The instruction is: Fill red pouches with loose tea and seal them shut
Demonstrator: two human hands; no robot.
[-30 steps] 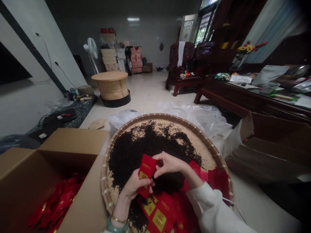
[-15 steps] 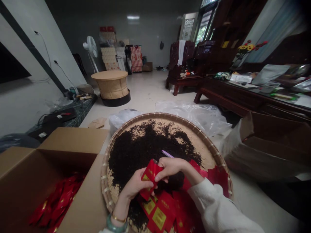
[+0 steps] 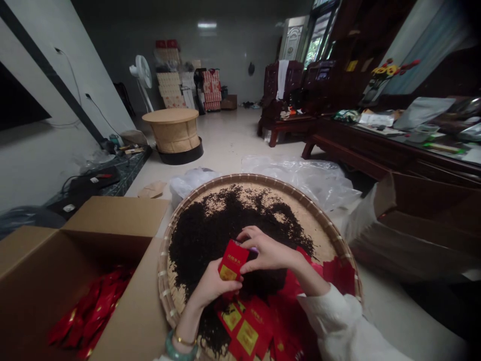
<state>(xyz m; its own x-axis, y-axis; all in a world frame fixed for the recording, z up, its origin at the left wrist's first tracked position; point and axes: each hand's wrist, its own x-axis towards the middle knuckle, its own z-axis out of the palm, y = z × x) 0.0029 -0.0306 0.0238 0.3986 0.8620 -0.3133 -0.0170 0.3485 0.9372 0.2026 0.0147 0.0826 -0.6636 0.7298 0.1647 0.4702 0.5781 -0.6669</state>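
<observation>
Red sachet (image 3: 233, 259), left hand (image 3: 214, 287) below, right hand (image 3: 267, 253) above — loose tea (image 3: 206, 235), bamboo tray (image 3: 240, 177)

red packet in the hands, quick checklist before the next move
Grip of the left hand on the red packet: ok, held upright above the tray.
Packet top open or sealed: cannot tell from this view.
Small purple item at the right hand: cannot tell what it is, mostly hidden.
Loose dark tea leaves in the round bamboo tray: ok, plenty there.
Open cardboard box on the left: ok, flaps up, loose red packets inside.
</observation>
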